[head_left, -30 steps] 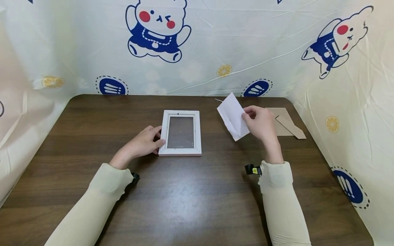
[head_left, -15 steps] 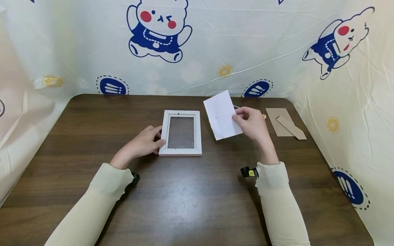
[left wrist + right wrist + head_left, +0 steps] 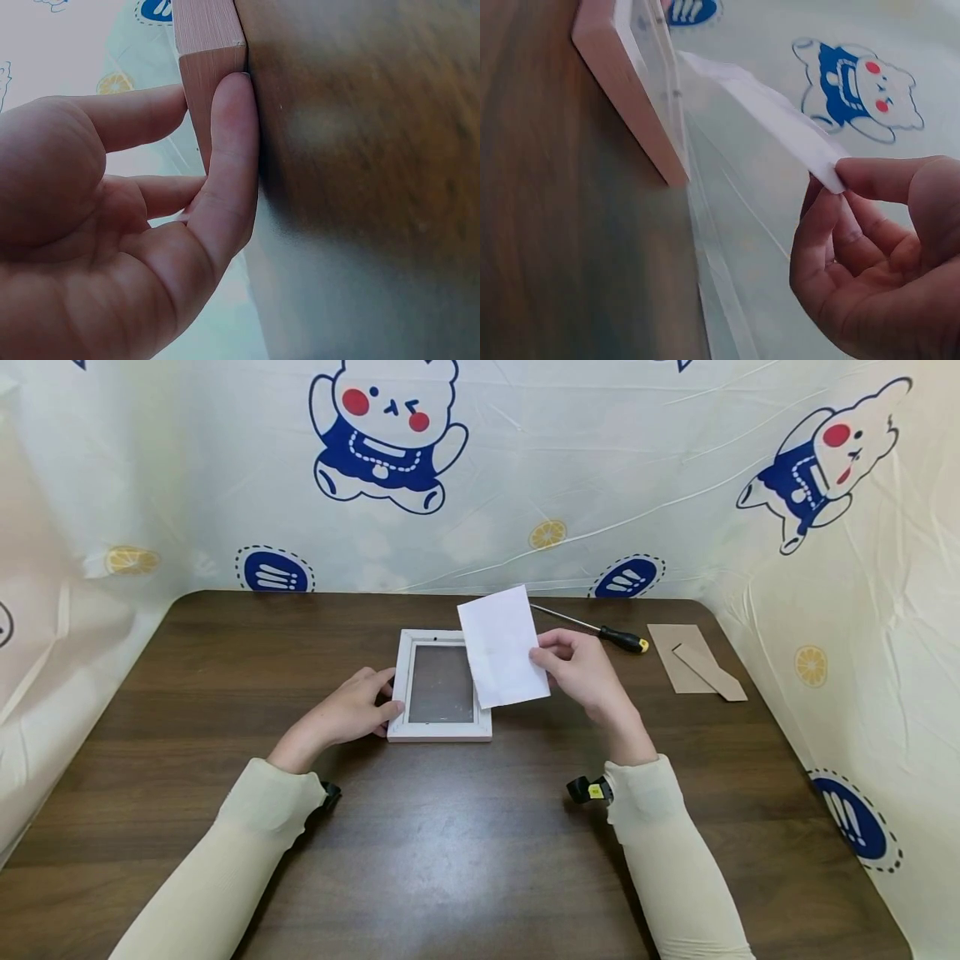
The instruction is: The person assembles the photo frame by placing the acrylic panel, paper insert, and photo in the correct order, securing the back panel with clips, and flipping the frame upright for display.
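A white picture frame (image 3: pixel 438 729) lies on the brown table, its dark glass-like opening facing up. My left hand (image 3: pixel 352 706) holds its left edge, thumb on the rim; in the left wrist view a finger (image 3: pixel 234 120) lies along the side of the frame (image 3: pixel 214 67), low by the tabletop. My right hand (image 3: pixel 588 672) pinches a white sheet of paper (image 3: pixel 504 647) by its right edge between thumb and fingers. The paper is raised and tilted, overlapping the frame's right side in the head view. Seen from the right wrist, the paper (image 3: pixel 780 112) stands off above the frame (image 3: pixel 630 97).
Behind the right hand lies a screwdriver (image 3: pixel 621 639) with a black and yellow handle. Farther right, a tan backing board (image 3: pixel 671 672) has a folded-out strip (image 3: pixel 716 678) on it. A printed curtain (image 3: pixel 495 460) hangs round the table's back and sides.
My right hand has carried the paper leftward from beside the tan board to over the frame's right side, uncovering the screwdriver. The left hand and frame have stayed put.
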Motion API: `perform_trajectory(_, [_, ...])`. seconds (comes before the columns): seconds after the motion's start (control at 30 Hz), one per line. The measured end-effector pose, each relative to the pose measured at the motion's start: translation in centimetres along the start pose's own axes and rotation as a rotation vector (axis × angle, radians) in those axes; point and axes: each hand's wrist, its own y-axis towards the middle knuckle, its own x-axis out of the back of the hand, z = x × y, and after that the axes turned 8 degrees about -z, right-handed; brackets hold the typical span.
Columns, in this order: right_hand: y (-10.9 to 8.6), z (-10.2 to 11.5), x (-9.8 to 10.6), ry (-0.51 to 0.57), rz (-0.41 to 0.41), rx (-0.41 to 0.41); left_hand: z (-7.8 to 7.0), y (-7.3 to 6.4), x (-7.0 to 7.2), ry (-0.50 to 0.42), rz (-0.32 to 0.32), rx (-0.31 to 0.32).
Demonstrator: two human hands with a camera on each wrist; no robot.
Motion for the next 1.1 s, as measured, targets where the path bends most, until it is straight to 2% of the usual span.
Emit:
perform_trajectory(0.2, [-0.3, -0.2, -3.1, 0.156, 0.063, -0.027, 0.1, 0.1, 0.0, 0.005, -0.007, -0.013])
perform_trajectory(0.43, [-0.4, -1.1, -5.9, 0.247, 0.113, -0.064, 0.1, 0.2, 0.1, 0.035, -0.01, -0.002])
perform_trajectory(0.67, [-0.4, -1.6, -6.9, 0.29, 0.142, -0.132, 0.1, 0.3, 0.2, 0.041, -0.011, -0.003])
perform_trajectory(0.87, [-0.3, -1.9, -7.3, 0.321, 0.137, -0.156, 0.1, 0.2, 0.2, 0.035, -0.012, -0.002])
perform_trajectory(1.1, [-0.2, -2.3, -7.8, 0.273, 0.154, -0.154, 0.1, 0.1, 0.1, 0.022, -0.006, 0.016])
